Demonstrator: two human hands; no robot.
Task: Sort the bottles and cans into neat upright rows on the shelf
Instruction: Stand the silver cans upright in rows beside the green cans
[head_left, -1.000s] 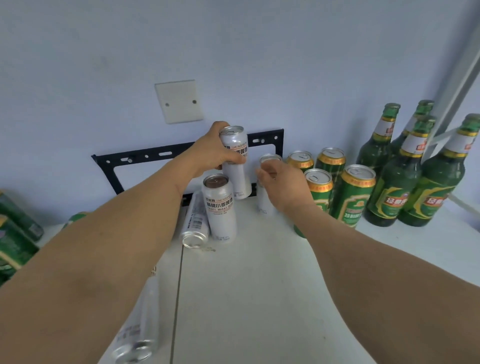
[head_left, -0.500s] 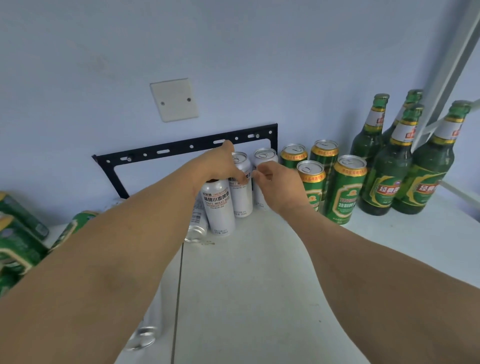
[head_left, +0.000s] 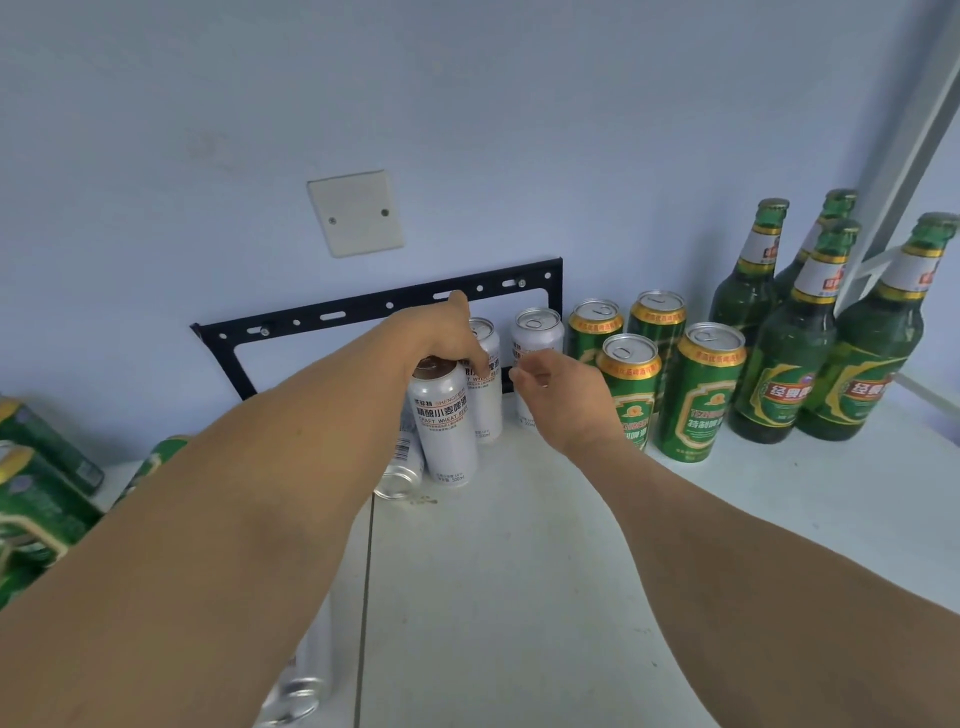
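Observation:
Three white cans stand upright at the back of the white shelf (head_left: 519, 597): a front one (head_left: 444, 431), one behind it (head_left: 487, 400) and one to its right (head_left: 537, 338). My left hand (head_left: 441, 338) hovers over the front can's top, thumb lifted, fingers hanging loosely before the can behind. My right hand (head_left: 558, 400) sits in front of the right white can, fingers loosely curled and holding nothing. Several green cans (head_left: 698, 395) stand in two rows to the right, beside several green bottles (head_left: 789, 364).
A white can (head_left: 400, 467) lies on its side left of the front can, and another (head_left: 301, 691) lies near the shelf's front under my left arm. Green cans (head_left: 36, 499) lie piled at far left. A black bracket (head_left: 322, 317) and white plate (head_left: 356, 213) are on the wall.
My left hand lowered its white can onto the shelf behind the front can and loosened off it. My right hand drew back from the right white can.

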